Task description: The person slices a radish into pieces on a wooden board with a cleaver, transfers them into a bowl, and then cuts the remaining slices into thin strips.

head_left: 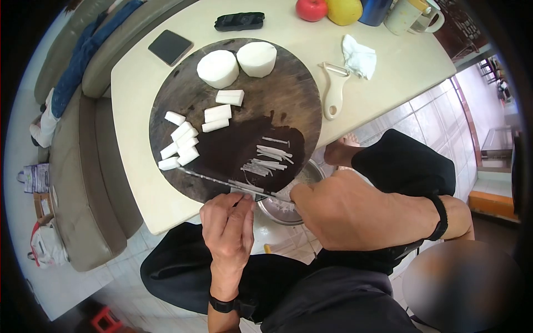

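My right hand [344, 208] is closed round the handle of a knife [208, 177], its narrow blade reaching left across the near edge of the round wooden chopping board [172, 100]. Bunched fingers of my left hand [227, 222] press close behind the blade; what they hold is hidden. Thin pale strips lie along the blade's far side. Beyond the knife is a small pile of thin white strips [266, 161], apparently cut from white radish. Several white radish sticks [183, 136] lie at the board's left. Two thick radish chunks [218, 69] stand at the back.
Below the board's near edge is a metal bowl [272, 213] with white bits inside. A peeler [334, 91] and crumpled tissue [359, 57] lie right of the board. A phone [170, 47], a black object [239, 21], a red apple [311, 9] and mugs [404, 16] are farther back.
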A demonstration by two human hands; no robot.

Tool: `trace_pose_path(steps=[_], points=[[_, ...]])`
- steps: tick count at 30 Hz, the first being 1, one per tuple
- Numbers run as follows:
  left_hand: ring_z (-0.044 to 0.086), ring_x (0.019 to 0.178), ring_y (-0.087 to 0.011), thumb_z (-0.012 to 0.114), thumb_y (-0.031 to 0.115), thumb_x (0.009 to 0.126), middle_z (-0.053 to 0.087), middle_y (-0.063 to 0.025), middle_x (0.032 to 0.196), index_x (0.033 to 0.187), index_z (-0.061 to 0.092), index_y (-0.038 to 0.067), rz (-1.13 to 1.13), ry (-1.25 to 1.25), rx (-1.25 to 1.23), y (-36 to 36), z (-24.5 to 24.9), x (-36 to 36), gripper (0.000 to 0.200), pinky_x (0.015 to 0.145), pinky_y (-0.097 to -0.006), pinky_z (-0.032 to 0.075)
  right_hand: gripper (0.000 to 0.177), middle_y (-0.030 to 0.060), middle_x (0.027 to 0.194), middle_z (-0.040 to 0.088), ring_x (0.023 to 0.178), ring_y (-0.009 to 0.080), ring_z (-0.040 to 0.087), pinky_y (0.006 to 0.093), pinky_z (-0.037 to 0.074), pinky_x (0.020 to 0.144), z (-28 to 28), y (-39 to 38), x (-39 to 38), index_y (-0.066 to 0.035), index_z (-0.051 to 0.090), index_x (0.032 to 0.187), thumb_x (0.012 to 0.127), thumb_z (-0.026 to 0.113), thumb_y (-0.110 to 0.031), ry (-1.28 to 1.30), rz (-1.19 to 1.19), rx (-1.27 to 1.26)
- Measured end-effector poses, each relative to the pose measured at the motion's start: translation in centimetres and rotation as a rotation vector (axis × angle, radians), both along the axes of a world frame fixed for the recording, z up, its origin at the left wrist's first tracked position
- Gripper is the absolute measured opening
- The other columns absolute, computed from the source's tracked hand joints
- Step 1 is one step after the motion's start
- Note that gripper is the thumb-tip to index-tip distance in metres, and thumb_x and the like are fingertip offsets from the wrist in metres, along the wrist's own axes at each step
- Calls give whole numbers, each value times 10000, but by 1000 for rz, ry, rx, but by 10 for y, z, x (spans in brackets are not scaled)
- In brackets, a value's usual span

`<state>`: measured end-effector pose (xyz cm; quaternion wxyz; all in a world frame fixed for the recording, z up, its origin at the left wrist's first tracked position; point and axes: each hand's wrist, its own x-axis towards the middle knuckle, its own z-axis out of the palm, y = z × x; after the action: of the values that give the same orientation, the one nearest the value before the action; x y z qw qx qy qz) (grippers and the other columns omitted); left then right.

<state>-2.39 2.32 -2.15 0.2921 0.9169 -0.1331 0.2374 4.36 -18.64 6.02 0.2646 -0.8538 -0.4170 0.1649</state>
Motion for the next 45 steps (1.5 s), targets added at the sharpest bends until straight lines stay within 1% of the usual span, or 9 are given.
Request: trace_pose_path(steps=[7, 13, 20, 23, 32, 34, 38, 44, 45], points=[[608, 901, -299, 755, -36, 678, 634, -113, 934, 875, 690, -7, 0, 23, 30, -4, 2, 6, 209, 792, -402, 455, 224, 200, 597, 598, 559, 357, 638, 423, 495, 516, -1, -3, 1, 49, 553, 764, 626, 702, -44, -8, 17, -4], [593, 928, -335, 769, -19, 639, 625, -130, 923, 856, 683, -14, 19, -20, 93, -3, -1, 4, 233, 832, -430, 448, 211, 205, 590, 598, 556, 336, 650, 408, 491, 483, 5, -3, -4, 79, 555, 786, 659, 674, -40, -7, 46, -6], [599, 896, -353, 762, -55, 599, 625, -146, 908, 833, 687, -28, 41, 33, 2, -2, -5, 2, 248, 804, -440, 470, 180, 196, 582, 590, 544, 329, 647, 410, 484, 460, 5, 0, -6, 88, 559, 778, 679, 657, -26, 13, 39, -28], [606, 883, -360, 757, -69, 597, 634, -152, 917, 836, 686, -38, 41, 17, -39, -2, -8, 4, 251, 791, -434, 482, 219, 159, 611, 552, 494, 344, 581, 429, 447, 454, 2, 0, -6, 42, 484, 821, 680, 635, -30, 16, 54, 12], [614, 904, -338, 757, -84, 646, 644, -141, 935, 855, 689, -33, 44, -24, -29, -6, -5, 5, 225, 804, -422, 492, 241, 186, 589, 581, 538, 348, 630, 420, 478, 485, -5, 15, 1, 65, 512, 813, 657, 670, -28, -34, 49, 108], [614, 906, -332, 757, -85, 649, 644, -138, 937, 857, 690, -28, 49, -7, -42, -6, -5, 5, 226, 805, -419, 492, 82, 143, 718, 618, 661, 313, 660, 391, 508, 547, 2, 10, 1, 5, 658, 753, 683, 670, -36, 4, 34, -46], [606, 881, -341, 755, -89, 640, 639, -145, 942, 858, 686, -32, 43, -32, -42, -4, -9, 4, 235, 791, -407, 487, 64, 137, 708, 609, 644, 300, 658, 383, 501, 523, 7, 6, -3, 0, 654, 721, 675, 674, -40, -60, 66, 3], [598, 856, -362, 738, -87, 644, 639, -169, 931, 854, 677, -56, 30, -29, -32, -2, -8, 5, 221, 774, -409, 486, 53, 131, 694, 601, 601, 269, 655, 360, 491, 482, 7, 11, -7, -7, 664, 712, 681, 668, -50, -81, 78, -50], [598, 856, -366, 733, -83, 648, 641, -174, 924, 852, 674, -60, 26, -18, -21, -3, -7, 5, 213, 775, -416, 488, 144, 139, 637, 573, 555, 287, 633, 374, 469, 461, 3, 14, -8, 20, 579, 741, 666, 680, -50, -96, 66, 5]])
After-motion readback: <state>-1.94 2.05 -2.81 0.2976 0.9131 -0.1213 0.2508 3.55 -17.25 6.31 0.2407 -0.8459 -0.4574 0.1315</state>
